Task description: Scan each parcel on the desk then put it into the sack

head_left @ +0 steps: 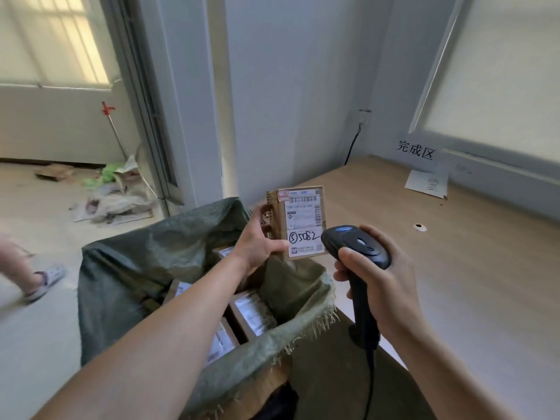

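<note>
Two hands — left [261,242] gripping parcel [300,222], right [377,271] holding scanner [354,242] just beside.

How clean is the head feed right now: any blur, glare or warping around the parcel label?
Head view: the label on the parcel is evenly lit, no glare, its handwritten number readable but small print soft; the window at upper left is blown out; a sandalled foot at the left edge is motion-blurred; wide-angle warping bows the outer wall lines.

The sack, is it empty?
No, the sack has several labelled parcels lying inside it.
</note>
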A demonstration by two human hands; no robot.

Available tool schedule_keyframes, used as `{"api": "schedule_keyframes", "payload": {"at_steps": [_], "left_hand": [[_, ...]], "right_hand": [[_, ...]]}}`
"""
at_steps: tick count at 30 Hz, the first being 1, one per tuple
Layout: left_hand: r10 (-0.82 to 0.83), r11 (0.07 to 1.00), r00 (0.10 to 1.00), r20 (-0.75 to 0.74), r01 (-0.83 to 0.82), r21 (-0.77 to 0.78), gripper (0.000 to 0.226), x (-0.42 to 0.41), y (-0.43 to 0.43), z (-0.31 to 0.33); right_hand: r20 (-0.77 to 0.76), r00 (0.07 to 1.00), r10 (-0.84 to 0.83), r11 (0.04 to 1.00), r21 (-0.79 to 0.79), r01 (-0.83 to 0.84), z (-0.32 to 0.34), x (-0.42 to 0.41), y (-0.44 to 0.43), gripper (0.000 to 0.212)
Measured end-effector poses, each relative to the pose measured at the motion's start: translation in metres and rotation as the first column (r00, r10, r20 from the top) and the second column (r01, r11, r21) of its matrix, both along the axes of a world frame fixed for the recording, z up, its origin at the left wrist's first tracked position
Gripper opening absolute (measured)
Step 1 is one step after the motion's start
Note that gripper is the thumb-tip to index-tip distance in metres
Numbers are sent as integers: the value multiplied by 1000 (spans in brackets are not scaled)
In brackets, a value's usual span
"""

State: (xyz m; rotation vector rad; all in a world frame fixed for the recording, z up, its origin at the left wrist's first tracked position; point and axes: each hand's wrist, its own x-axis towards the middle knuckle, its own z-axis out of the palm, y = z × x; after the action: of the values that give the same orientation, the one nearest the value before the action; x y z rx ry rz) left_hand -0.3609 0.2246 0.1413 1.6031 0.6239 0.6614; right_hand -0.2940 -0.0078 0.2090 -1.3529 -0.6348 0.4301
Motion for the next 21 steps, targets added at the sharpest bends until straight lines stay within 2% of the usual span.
{"api": "schedule_keyframes", "payload": {"at_steps": [3,6,11,21], "left_hand": [[67,998,998,-13,-67,21,88,-14,14,1],[90,996,996,0,-90,18,87,-22,25,-1],[131,991,991,-7,-131,-3,88,-32,33,-6],[159,986,987,3,-159,-39,85,-38,33,-11]], "right_hand": [[3,999,50,998,-28,-50,-1,-5,15,47],[22,995,96,995,-36,-95,-1,-10,27,33],[66,988,140,990,-15,-140,5,-15,41,38],[14,987,162,987,13,-163,10,-10,50,33]]}}
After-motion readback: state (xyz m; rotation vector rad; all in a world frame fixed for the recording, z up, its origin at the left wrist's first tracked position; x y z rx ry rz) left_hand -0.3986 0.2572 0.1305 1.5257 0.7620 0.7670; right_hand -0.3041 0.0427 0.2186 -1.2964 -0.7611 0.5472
